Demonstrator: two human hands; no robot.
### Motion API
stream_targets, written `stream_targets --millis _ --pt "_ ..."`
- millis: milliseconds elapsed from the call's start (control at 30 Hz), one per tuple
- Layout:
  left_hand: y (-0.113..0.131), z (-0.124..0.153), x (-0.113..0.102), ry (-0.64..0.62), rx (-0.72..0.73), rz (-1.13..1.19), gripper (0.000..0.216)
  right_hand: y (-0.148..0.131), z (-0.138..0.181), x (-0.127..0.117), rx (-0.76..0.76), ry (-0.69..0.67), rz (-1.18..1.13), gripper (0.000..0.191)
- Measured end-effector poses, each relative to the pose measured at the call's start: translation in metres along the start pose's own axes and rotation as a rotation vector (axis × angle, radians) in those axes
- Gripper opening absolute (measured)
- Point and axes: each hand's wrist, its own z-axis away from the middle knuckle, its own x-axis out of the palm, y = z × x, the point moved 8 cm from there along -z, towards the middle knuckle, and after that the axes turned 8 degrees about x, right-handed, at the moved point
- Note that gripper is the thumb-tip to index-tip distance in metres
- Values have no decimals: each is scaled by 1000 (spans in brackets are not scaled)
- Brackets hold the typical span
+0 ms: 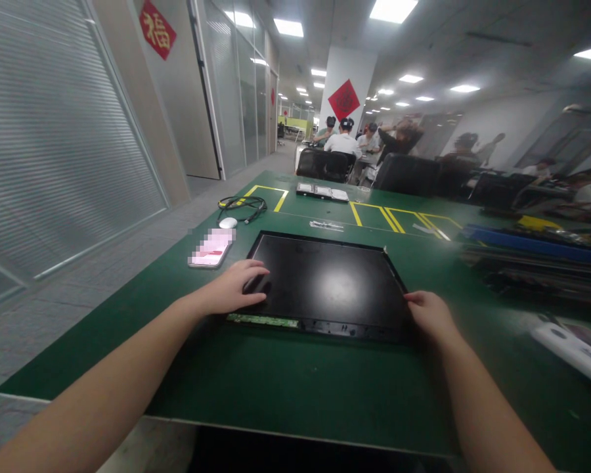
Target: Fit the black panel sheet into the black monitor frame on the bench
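Note:
A flat black display panel (320, 276) lies face up in front of me, its glossy face catching a bright reflection. Along its near edge runs a strip of green circuit board (263, 320). My left hand (236, 286) rests over the panel's left edge, with fingers and thumb spread apart on its face. At the right edge, my right hand (431, 315) pinches the frame between thumb and fingers; the fingers underneath are hidden.
The green table (295, 387) carries a phone (211, 248), a white mouse (228, 223), a coiled black cable (243, 207) and hard drives (322, 192) farther back. To the right are blurred stacked dark panels (526, 263) and a white device (571, 351). Several people sit beyond.

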Motion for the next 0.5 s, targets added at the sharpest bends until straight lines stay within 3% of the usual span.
stream_targets --millis 167,500 --pt "11 4 -6 -93 40 19 52 -1 1 1 13 -11 0 27" --pt "5 0 -28 -117 25 -47 52 -12 -1 -9 48 -2 15 29"
